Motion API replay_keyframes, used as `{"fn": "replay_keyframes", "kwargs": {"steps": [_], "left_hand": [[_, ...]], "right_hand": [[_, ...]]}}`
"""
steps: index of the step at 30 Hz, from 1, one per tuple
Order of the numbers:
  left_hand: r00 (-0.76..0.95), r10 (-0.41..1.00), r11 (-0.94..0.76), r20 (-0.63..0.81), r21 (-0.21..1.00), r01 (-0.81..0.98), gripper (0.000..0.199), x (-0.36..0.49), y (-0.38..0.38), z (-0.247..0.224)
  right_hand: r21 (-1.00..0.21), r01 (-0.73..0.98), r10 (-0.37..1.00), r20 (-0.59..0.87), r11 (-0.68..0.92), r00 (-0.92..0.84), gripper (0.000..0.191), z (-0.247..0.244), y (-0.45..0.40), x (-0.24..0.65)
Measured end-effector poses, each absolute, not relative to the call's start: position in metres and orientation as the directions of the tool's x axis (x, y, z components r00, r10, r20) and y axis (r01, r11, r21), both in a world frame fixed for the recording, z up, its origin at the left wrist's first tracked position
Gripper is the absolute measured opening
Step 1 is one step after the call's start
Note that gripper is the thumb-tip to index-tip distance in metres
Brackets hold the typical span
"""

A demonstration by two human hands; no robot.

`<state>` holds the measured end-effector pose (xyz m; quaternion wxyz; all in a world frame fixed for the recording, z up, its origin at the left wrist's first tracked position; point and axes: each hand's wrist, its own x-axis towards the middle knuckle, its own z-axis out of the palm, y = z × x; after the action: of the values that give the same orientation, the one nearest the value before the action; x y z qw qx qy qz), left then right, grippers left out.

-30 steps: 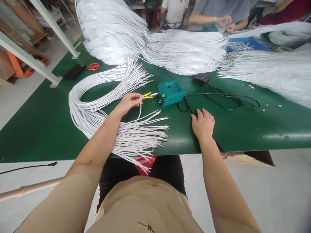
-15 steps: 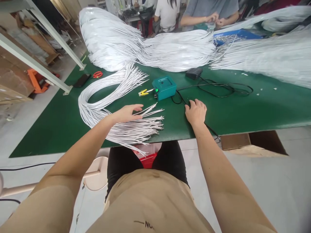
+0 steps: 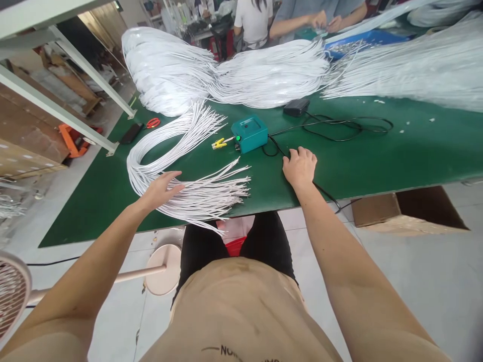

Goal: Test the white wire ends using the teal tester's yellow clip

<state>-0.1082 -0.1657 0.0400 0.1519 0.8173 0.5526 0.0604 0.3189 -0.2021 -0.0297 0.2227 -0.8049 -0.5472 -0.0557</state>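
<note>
A green table [image 3: 358, 156] fills the middle of the room, with heaps of white wire [image 3: 271, 73] along its far side. On its near side, in front of us, lies a smaller bundle of white wires [image 3: 206, 193], folded into a sideways U. Its long axis runs roughly left to right: the bend points left, and both sets of loose ends point right, probably so that they fan out within our reach. Our left hand [image 3: 160, 190] is at the lower leg, thumb and fingers spread, pinching nothing; whether it touches the wires, we cannot tell. Our right hand [image 3: 301, 167] rests palm down, fingers slightly apart, beside a black cord [image 3: 327, 197], seemingly just for support. From a teal box [image 3: 254, 133], a yellow clip [image 3: 219, 144] points left, between the two legs' ends, seemingly placed for easy access.
</note>
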Motion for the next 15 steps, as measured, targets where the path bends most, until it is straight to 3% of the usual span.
{"fn": "replay_keyframes", "kwargs": {"steps": [9, 12, 15], "left_hand": [[0.548, 0.836, -0.490, -0.006, 0.438, 0.754, 0.053, -0.016, -0.163, 0.036], [0.582, 0.813, -0.532, 0.016, 0.426, 0.732, 0.057, 0.009, -0.152, 0.033], [0.579, 0.812, -0.514, -0.077, 0.378, 0.770, 0.068, 0.026, -0.139, 0.027]], "right_hand": [[-0.295, 0.905, 0.857, 0.328, -0.308, 0.398, 0.044, -0.030, -0.201, 0.319], [-0.305, 0.901, 0.855, 0.325, -0.309, 0.404, 0.044, -0.030, -0.200, 0.320], [-0.318, 0.897, 0.852, 0.328, -0.308, 0.408, 0.043, -0.030, -0.200, 0.320]]}}
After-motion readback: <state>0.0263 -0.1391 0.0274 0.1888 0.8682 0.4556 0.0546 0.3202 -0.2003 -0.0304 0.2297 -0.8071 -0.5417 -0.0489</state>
